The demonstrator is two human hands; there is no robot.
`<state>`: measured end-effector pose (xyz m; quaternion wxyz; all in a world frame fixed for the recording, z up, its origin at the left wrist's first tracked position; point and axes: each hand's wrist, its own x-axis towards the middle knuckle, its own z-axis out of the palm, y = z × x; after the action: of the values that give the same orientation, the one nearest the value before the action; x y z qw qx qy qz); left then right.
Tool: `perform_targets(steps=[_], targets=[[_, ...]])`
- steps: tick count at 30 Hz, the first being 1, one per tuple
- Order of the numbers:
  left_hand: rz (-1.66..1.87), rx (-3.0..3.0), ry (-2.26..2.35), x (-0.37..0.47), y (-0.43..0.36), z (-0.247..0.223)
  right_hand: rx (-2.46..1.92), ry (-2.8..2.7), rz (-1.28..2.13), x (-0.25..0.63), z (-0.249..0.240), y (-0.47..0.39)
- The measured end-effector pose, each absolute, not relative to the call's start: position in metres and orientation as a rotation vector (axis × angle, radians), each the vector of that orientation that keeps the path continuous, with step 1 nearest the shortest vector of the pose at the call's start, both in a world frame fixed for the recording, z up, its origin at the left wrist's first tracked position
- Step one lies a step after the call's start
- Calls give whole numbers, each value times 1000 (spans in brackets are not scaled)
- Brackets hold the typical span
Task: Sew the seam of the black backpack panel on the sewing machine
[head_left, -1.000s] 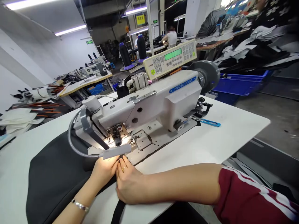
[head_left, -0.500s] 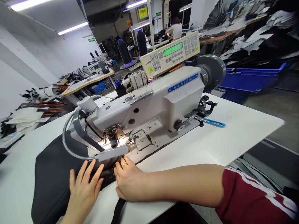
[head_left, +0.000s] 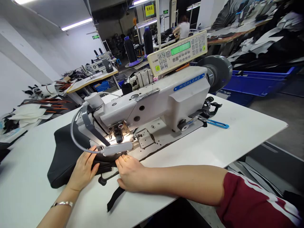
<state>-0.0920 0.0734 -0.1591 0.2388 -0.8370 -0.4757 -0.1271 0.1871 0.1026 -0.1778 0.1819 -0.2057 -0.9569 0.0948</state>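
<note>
Black fabric piece (head_left: 64,155) lies folded on the white tabletop, its edge running under the head of the sewing machine (head_left: 154,103). My left hand (head_left: 83,169) rests flat on the fabric, fingers extended, tips partly behind the lamp tube (head_left: 118,148). At the fabric's near right edge, my right hand (head_left: 131,172) is closed with fingers curled on it, close to the lit needle area; the fingertips are partly hidden. A narrow black strap (head_left: 115,199) sticks out from beneath my right hand. The needle itself is hidden behind the lamp.
A control panel (head_left: 178,52) sits atop the machine, with thread cones (head_left: 130,50) behind. Blue thread snips (head_left: 217,123) lie on the tabletop at right. Blue bins (head_left: 258,82) stand beyond. A person (head_left: 184,30) works in the background.
The black fabric has moved away from me and to the right, farther under the machine. My left hand has moved forward with it, its fingers closer together. The strap's end now shows.
</note>
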Motion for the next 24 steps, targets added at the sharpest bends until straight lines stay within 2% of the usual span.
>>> perform_targets(steps=[9,15,20,24], targets=[[-246,-2232,-1063,-47,61,-152,-621,-2728,151,186,-189,98],[-430,-2022,-1343,13,68,-154,-630,-2739,200,187,-186,97],[-276,-2075,-1454,41,70,-149,-606,-2766,248,184,-188,99],[-377,-2204,-1432,45,78,-145,-596,-2738,212,180,-192,100]])
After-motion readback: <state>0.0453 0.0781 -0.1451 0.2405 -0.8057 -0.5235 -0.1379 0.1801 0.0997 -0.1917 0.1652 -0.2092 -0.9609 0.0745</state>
